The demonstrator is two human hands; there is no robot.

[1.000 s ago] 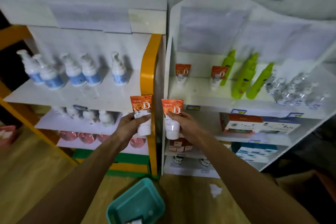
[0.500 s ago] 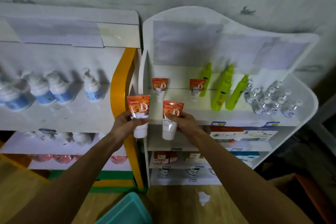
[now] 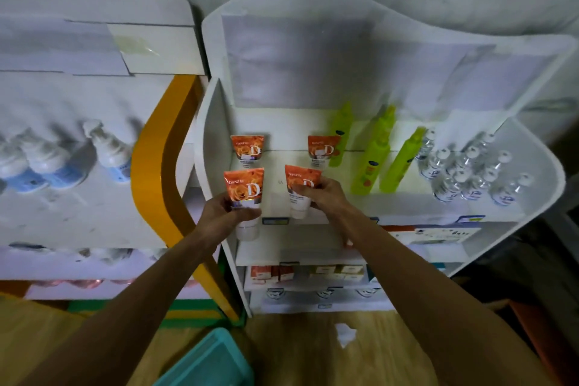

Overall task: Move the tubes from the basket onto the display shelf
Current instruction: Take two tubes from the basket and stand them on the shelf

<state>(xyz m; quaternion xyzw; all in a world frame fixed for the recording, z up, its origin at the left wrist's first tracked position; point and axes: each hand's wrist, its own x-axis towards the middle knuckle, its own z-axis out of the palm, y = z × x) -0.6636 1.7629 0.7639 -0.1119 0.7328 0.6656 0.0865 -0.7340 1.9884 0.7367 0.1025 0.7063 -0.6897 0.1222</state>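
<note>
Two orange-and-white tubes stand cap-down at the back of the white display shelf (image 3: 407, 204): back left tube (image 3: 247, 150); back right tube (image 3: 322, 151); two more, front left tube (image 3: 245, 197) and front right tube (image 3: 301, 189), are held upright at its front edge; the teal basket (image 3: 206, 363) sits on the floor below.

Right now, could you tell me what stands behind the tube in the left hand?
Behind the tube in the left hand, another orange tube stands at the back of the top shelf; its cap is covered.
</note>
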